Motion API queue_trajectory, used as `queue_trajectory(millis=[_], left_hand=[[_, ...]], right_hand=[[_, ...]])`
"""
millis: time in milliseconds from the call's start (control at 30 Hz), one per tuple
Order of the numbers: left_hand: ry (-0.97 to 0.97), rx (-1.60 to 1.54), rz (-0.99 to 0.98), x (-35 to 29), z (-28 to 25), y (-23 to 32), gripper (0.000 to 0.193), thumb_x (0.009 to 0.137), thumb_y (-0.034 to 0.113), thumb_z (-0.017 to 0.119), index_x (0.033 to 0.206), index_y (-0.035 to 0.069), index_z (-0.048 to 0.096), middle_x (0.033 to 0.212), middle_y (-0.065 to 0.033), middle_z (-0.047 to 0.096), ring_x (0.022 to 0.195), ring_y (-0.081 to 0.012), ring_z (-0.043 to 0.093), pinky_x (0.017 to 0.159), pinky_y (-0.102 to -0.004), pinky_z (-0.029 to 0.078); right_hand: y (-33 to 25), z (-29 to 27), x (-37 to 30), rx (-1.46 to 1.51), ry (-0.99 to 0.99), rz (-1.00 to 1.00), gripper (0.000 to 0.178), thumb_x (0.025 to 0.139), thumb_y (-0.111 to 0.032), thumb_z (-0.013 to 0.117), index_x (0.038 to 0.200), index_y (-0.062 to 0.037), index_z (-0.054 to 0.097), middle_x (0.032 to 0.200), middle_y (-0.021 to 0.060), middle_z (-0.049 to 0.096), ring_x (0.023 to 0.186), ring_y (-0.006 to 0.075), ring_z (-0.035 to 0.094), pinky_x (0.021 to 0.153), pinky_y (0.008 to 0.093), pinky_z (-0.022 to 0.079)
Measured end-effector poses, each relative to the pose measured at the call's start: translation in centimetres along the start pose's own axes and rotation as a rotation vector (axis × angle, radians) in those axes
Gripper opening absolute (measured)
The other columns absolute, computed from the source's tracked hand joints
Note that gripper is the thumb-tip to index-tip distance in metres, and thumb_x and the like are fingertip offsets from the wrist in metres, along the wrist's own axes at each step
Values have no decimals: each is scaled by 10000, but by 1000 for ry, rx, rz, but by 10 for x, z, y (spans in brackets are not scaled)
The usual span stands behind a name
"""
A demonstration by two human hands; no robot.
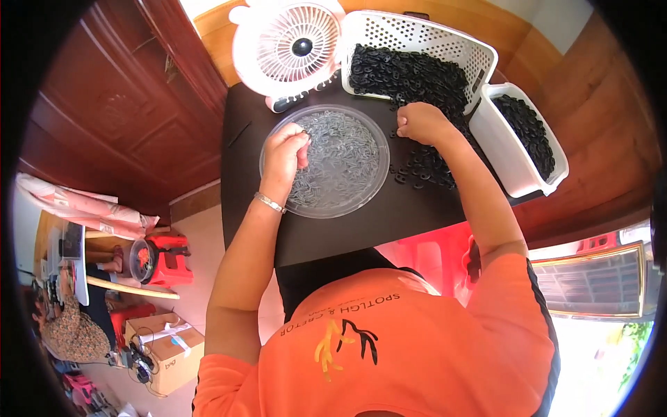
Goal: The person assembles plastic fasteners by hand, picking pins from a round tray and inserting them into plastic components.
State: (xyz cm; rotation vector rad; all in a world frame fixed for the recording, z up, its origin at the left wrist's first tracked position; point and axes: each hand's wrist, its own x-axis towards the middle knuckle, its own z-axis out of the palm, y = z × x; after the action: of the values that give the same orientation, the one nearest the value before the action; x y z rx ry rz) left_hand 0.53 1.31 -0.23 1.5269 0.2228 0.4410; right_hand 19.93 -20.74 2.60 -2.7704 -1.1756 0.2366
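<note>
My left hand (283, 154), with a bracelet at the wrist, is closed over the left side of a round clear tray (381, 182). Small clear, slender pieces (340, 149) lie spread in that tray. A tiny dark piece (306, 133) shows at the left fingertips; its exact kind is too small to tell. My right hand (421, 124) is closed in a pinch just in front of a white perforated basket (431, 33). Whatever it holds is hidden. Small black ring-like pieces (427, 167) spill from the basket onto the dark table (333, 236) beneath my right forearm.
A white bin (517, 163) of black pieces stands at the right table edge. A pink-and-white fan (295, 48) stands behind the tray. A thin black stick (240, 134) lies at left. Lower left are a cardboard box (167, 351), a red stool (170, 260) and another person (76, 330).
</note>
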Motion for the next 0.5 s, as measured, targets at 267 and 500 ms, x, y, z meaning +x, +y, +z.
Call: queue_trajectory(millis=[267, 500], left_hand=[[1, -31, 2, -7, 5, 6, 158, 815, 128, 525, 689, 36, 548, 562, -8, 494, 462, -90, 458, 426, -236, 363], [-138, -158, -68, -6, 7, 6, 142, 841, 147, 497, 734, 58, 523, 630, -40, 555, 507, -125, 521, 487, -244, 420]], right_hand=[[1, 13, -12, 49, 139, -64, 178, 763, -208, 659, 820, -52, 593, 815, 148, 633, 815, 348, 603, 748, 421, 466], [-21, 13, 3, 194, 310, -133, 110, 780, -133, 588, 812, -33, 620, 791, 152, 638, 786, 324, 613, 708, 399, 481]])
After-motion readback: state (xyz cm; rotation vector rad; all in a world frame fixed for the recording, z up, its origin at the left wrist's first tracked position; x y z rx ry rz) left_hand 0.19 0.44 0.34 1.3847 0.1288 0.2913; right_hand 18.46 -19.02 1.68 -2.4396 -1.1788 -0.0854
